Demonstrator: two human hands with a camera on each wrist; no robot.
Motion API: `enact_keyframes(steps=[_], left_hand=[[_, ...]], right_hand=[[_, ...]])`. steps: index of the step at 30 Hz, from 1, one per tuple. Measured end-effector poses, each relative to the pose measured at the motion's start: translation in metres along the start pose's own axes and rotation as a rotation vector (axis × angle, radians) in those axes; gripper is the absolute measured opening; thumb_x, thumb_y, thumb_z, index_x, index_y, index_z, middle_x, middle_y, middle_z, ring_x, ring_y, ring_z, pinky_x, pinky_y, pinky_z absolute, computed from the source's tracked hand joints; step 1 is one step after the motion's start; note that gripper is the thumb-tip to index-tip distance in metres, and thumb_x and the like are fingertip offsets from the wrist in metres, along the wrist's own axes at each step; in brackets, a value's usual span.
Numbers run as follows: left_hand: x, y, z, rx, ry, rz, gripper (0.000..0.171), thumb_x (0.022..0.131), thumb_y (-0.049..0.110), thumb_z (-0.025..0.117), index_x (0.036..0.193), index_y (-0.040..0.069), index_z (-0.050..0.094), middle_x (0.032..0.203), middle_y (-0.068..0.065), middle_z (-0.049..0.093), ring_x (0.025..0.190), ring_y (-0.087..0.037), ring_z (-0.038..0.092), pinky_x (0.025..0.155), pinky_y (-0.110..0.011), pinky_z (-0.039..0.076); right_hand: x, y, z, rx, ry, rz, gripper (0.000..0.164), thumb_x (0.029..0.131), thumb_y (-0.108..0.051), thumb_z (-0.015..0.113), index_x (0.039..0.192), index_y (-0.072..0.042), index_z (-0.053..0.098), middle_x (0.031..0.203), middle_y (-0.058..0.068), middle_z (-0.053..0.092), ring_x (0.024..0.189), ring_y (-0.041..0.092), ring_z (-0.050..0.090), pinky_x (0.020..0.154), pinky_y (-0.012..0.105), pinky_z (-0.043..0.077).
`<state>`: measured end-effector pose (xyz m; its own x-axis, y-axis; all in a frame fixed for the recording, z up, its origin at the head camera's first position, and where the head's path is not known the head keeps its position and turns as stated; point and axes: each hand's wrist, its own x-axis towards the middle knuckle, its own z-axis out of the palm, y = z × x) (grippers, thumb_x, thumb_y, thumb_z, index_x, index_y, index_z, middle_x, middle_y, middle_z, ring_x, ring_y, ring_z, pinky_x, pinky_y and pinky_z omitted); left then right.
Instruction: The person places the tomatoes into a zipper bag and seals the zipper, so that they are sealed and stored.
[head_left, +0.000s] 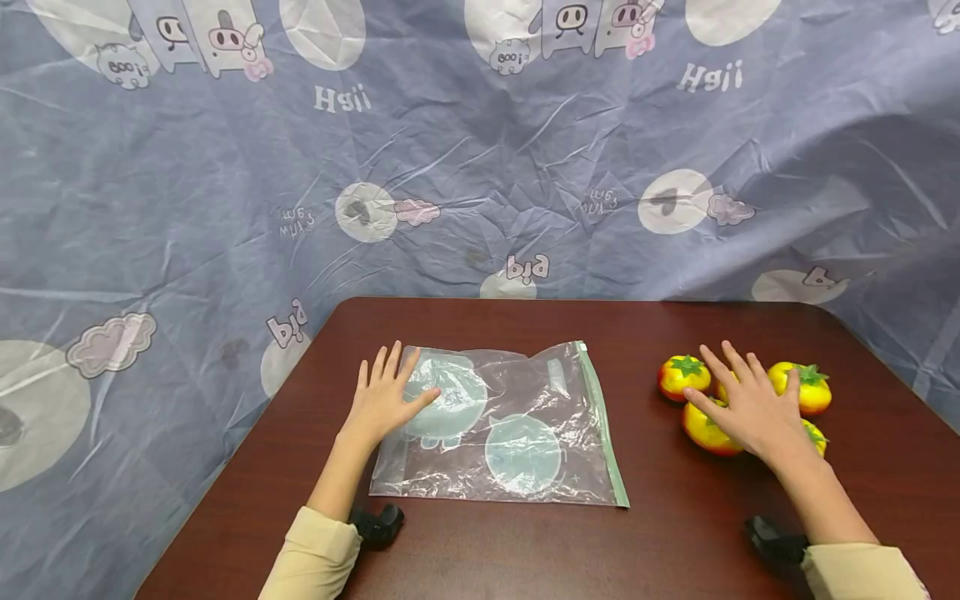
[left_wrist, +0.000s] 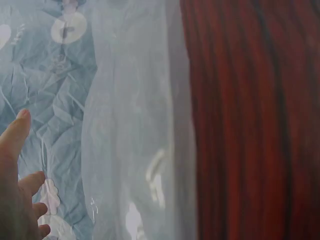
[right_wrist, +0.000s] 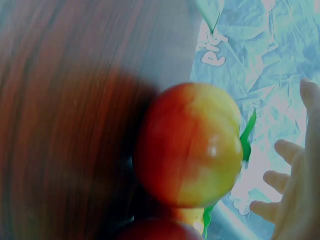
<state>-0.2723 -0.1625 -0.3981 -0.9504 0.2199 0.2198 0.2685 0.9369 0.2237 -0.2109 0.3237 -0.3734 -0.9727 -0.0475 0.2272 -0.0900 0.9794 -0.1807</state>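
A clear zip bag (head_left: 480, 425) with pale green round prints lies flat on the table, its green zip edge (head_left: 603, 425) toward the right. Over the bag's left end, my left hand (head_left: 386, 396) is spread with straight fingers and holds nothing. Several yellow-and-red toy fruits with green leaf tops, such as the one at the cluster's left (head_left: 684, 377), sit together on the right. Above them my right hand (head_left: 757, 408) is spread too, hiding part of the cluster. In the right wrist view one fruit (right_wrist: 190, 145) looms large, apart from the fingers (right_wrist: 285, 180).
The dark reddish-brown table (head_left: 517, 550) ends at a back edge against a blue-grey printed cloth (head_left: 465, 167) that hangs behind and along the left. Each wrist wears a black strapped device, one on the left (head_left: 378, 525) and one on the right (head_left: 776, 542).
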Motion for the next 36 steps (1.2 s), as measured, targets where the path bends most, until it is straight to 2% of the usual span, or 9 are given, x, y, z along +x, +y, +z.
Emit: enact_keyframes(steps=[7,13,19,27,36], left_hand=[[-0.001,0.009,0.001,-0.019,-0.004,0.023,0.08,0.081,0.067,0.04,0.146,0.027,0.017,0.154,-0.007,0.009,0.141,-0.03,0.007,0.111,-0.055,0.002],[-0.002,0.025,0.003,-0.032,-0.048,0.048,0.082,0.08,0.07,0.037,0.146,0.026,0.017,0.154,-0.006,0.009,0.142,-0.029,0.008,0.111,-0.054,0.002],[-0.001,0.042,0.009,-0.022,-0.061,0.085,0.082,0.08,0.069,0.04,0.146,0.025,0.019,0.154,-0.006,0.011,0.141,-0.03,0.012,0.112,-0.053,0.003],[-0.002,0.067,0.018,-0.007,-0.042,0.173,0.08,0.081,0.065,0.044,0.145,0.021,0.025,0.152,-0.009,0.019,0.139,-0.029,0.019,0.111,-0.052,0.013],[0.0,0.092,0.031,-0.006,-0.036,0.256,0.075,0.081,0.063,0.044,0.142,0.022,0.031,0.148,-0.009,0.029,0.136,-0.028,0.027,0.111,-0.051,0.018]], right_hand=[[-0.004,-0.012,0.006,-0.053,0.019,-0.014,0.08,0.084,-0.064,0.037,0.147,-0.024,0.01,0.149,0.02,0.016,0.129,0.048,0.021,0.095,0.074,-0.004],[-0.006,-0.024,0.011,-0.074,0.025,-0.04,0.08,0.083,-0.065,0.038,0.146,-0.021,0.016,0.148,0.02,0.02,0.128,0.045,0.026,0.098,0.07,0.001],[-0.007,-0.038,0.02,-0.082,0.084,-0.102,0.077,0.082,-0.061,0.046,0.143,-0.018,0.027,0.143,0.02,0.03,0.125,0.041,0.033,0.101,0.065,0.01],[-0.007,-0.054,0.031,-0.056,0.13,-0.181,0.069,0.08,-0.045,0.059,0.139,-0.017,0.036,0.141,0.016,0.035,0.123,0.039,0.04,0.103,0.062,0.018],[-0.003,-0.067,0.038,-0.016,0.213,-0.236,0.053,0.081,-0.029,0.063,0.13,-0.014,0.049,0.134,0.015,0.046,0.117,0.036,0.047,0.1,0.058,0.029]])
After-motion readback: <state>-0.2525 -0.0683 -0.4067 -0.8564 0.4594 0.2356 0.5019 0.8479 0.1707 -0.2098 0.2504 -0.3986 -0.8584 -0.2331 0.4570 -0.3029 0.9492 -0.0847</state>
